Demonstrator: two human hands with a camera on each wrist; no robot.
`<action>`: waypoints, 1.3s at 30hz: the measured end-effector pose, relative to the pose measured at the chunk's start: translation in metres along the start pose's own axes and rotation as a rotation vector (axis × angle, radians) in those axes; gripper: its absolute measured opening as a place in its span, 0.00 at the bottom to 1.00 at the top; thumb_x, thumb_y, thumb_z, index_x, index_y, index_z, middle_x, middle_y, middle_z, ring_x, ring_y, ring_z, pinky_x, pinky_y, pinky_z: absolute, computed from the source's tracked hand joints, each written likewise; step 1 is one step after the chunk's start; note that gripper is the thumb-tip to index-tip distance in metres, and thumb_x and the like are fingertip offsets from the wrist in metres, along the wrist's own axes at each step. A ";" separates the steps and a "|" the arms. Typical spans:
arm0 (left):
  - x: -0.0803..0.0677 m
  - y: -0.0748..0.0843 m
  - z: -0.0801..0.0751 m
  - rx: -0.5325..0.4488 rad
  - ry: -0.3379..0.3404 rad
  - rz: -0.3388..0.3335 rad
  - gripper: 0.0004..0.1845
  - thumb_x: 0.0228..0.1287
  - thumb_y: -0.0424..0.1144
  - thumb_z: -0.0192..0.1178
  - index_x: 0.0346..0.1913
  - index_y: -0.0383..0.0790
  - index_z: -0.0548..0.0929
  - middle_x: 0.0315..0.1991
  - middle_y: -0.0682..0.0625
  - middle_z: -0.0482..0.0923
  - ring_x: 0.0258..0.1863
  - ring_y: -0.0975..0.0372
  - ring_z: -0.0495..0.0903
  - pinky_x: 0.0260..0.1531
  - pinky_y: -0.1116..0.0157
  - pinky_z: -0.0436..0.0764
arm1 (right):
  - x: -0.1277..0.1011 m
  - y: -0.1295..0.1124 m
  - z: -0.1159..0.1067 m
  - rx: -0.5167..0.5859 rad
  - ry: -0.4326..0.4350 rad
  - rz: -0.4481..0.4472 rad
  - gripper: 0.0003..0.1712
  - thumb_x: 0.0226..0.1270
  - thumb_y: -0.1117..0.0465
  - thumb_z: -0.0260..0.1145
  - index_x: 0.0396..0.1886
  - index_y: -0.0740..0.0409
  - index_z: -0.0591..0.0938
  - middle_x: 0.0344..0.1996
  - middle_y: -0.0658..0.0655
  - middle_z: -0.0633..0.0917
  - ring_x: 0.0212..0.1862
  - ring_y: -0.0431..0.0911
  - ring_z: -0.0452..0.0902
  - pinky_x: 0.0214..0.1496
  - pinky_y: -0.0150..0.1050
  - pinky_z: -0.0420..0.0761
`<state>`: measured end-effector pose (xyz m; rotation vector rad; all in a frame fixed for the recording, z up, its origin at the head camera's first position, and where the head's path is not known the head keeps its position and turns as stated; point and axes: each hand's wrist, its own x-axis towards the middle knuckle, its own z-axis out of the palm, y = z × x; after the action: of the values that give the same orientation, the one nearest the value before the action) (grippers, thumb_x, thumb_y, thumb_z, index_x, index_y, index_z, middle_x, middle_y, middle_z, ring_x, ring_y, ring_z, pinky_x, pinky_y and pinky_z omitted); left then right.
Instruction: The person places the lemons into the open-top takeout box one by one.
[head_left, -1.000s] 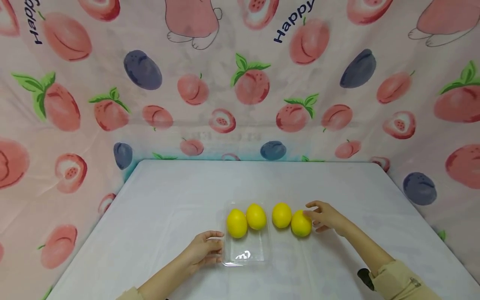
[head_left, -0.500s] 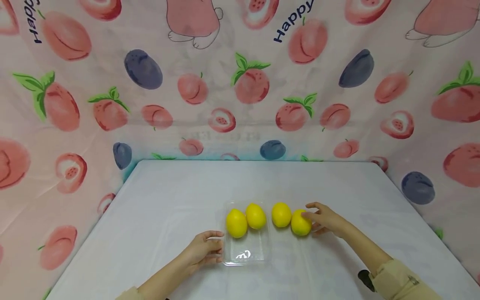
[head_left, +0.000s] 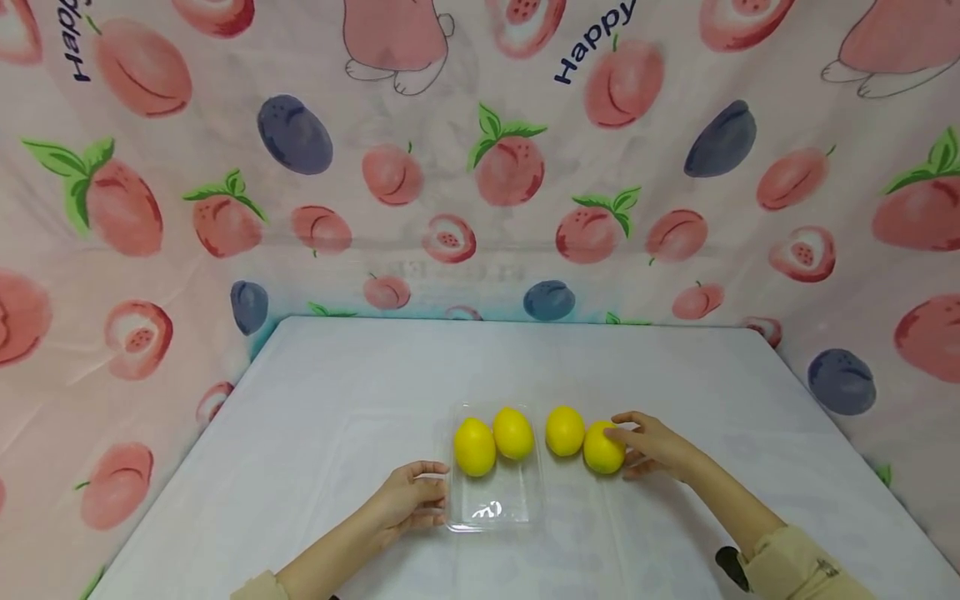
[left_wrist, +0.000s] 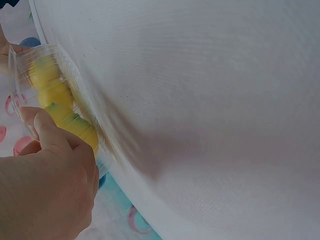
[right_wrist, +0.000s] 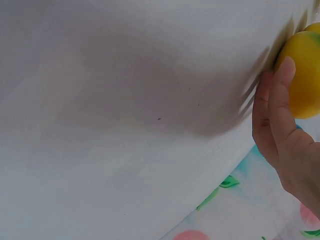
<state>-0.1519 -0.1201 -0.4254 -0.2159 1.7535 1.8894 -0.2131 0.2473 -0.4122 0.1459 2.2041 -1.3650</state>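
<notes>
Left hand: left hand rests on the table at the tray's 9 o'clock side; fingers curled round the tray's left rim, thumb on its edge in the left wrist view.
Tray: clear plastic tray, lying flat at table centre, near edge; its near half bare apart from a small white mark.
Fruit in tray: two yellow fruits in the far half; left fruit and second fruit touching, the second at about 1 o'clock of the first.
Fruit on table: third fruit just outside the tray at its 3 o'clock; fourth fruit touching it, at about 4 o'clock of the third.
Right hand: right hand at 3 o'clock of the fourth fruit; fingers curled against its right side, index tip on its top; right wrist view shows the thumb pressed on the yellow skin; fruit sits on the table.
Sleeve: tan cuff on the right forearm, at 5 o'clock of the tray.
Backdrop: pink cloth printed with peaches and plums, round the table at 9, 12 and 3 o'clock.
</notes>
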 end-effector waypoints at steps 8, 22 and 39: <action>0.003 0.000 0.001 0.001 0.003 0.006 0.20 0.64 0.29 0.54 0.58 0.29 0.66 0.31 0.52 0.75 0.29 0.64 0.75 0.31 0.70 0.85 | -0.001 0.000 0.000 0.041 -0.020 -0.006 0.37 0.69 0.51 0.56 0.66 0.72 0.56 0.53 0.72 0.67 0.34 0.46 0.76 0.38 0.38 0.86; 0.002 -0.008 -0.002 -0.007 -0.011 0.005 0.20 0.64 0.29 0.55 0.57 0.29 0.66 0.30 0.53 0.74 0.29 0.65 0.74 0.31 0.70 0.85 | -0.002 0.005 0.006 0.060 0.012 0.002 0.34 0.66 0.58 0.58 0.64 0.72 0.60 0.47 0.68 0.70 0.33 0.45 0.73 0.42 0.38 0.85; 0.000 -0.004 0.002 -0.009 -0.011 0.016 0.19 0.64 0.28 0.53 0.57 0.29 0.67 0.30 0.53 0.74 0.28 0.65 0.74 0.30 0.71 0.84 | -0.004 0.009 -0.003 0.157 -0.033 0.019 0.35 0.64 0.59 0.57 0.66 0.73 0.58 0.47 0.67 0.70 0.39 0.47 0.73 0.41 0.42 0.86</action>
<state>-0.1492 -0.1186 -0.4289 -0.1951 1.7448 1.9067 -0.2078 0.2544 -0.4166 0.2001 2.0625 -1.5191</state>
